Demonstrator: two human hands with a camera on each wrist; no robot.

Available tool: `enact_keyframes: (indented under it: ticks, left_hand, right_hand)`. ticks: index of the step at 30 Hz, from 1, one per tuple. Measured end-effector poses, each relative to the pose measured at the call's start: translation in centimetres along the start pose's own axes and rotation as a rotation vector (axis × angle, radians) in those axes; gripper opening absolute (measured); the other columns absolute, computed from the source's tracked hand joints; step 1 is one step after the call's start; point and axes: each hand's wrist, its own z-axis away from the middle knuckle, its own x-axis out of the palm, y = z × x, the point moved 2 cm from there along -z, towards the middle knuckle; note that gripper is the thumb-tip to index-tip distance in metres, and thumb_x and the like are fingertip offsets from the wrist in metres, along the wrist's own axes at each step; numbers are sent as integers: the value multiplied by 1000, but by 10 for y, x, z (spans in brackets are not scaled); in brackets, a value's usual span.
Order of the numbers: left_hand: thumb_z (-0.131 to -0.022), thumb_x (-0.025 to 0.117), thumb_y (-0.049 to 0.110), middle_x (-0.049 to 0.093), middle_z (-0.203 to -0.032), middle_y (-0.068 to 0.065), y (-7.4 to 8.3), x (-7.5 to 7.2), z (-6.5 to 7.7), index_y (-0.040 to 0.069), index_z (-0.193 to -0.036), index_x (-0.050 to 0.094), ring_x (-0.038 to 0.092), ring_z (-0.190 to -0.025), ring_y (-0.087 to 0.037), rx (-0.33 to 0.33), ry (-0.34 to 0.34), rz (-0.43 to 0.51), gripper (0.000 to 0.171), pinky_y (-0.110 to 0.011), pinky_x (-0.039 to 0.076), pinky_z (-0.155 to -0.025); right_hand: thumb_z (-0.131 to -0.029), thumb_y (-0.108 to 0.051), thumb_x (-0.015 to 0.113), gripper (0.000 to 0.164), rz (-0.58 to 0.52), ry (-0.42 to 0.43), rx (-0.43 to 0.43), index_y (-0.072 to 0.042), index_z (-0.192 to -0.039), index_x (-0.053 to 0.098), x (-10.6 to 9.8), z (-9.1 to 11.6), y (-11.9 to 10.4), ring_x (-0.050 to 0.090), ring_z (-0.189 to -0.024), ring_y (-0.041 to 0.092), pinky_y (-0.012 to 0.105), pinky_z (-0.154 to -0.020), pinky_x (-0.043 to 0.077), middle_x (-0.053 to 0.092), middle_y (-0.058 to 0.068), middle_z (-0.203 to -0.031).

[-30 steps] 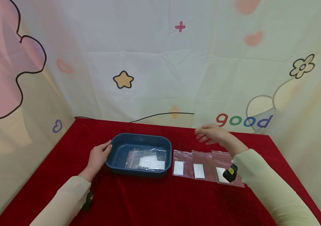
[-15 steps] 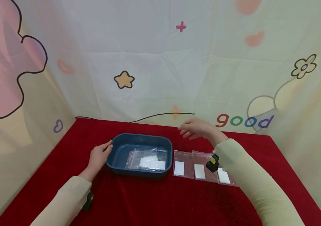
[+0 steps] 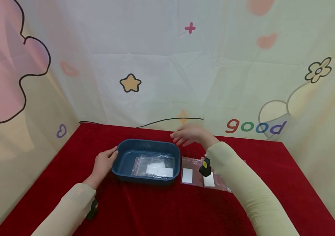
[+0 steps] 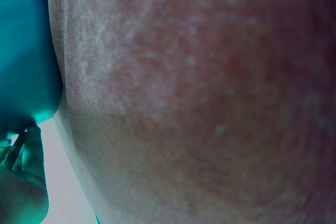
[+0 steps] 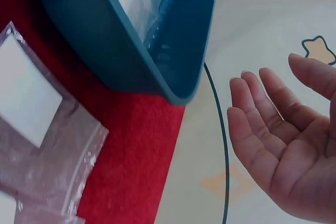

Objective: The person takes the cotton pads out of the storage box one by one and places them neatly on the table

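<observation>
My left hand [image 3: 104, 163] grips the left rim of a blue plastic bin [image 3: 145, 179], thumb near the top edge. In the left wrist view, the fingers [image 4: 32, 150] meet the bin's wall [image 4: 26, 51]. Inside the bin lie overlapping clear zip bags [image 3: 144, 160] with white rectangular pieces. My right hand [image 3: 188, 133] is above the bin's back right corner, holding nothing. Its fingers are spread and slightly bent in the right wrist view, palm showing. Right of the bin, zip bags [image 3: 196, 172] with white pieces lie in a row, partly hidden by my right sleeve.
A red cloth [image 3: 144, 209] covers the table. Behind it hangs a pale printed curtain [image 3: 161, 82], which also runs along both sides. Black wrist cameras [image 3: 205, 167] sit at the cuffs.
My right hand has moved left from above the bags to the bin's back right corner. Its sleeve now covers more of the bag row. My left hand and the bin have stayed put.
</observation>
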Motion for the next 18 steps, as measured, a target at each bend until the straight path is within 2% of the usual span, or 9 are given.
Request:
enact_keyframes:
  ticks: [11, 18]
  left_hand:
    - [-109, 50, 21, 47, -154, -21, 0, 0, 0, 1, -150, 47, 47, -144, -38, 1, -9, 6, 46, -52, 46, -115]
    - [-109, 50, 20, 48, -153, -21, 2, 0, 1, 1, -150, 48, 48, -144, -38, -2, -4, 8, 46, -52, 47, -114]
  right_hand:
    - [-99, -31, 65, 48, 57, -147, 48, -1, -136, 63, 24, -25, -18, 69, -122, 32, 42, -107, 56, 69, 17, -132]
    - [-101, -31, 63, 46, 67, -156, 66, -4, -137, 63, 37, -40, -22, 68, -122, 30, 43, -109, 54, 69, 16, -133]
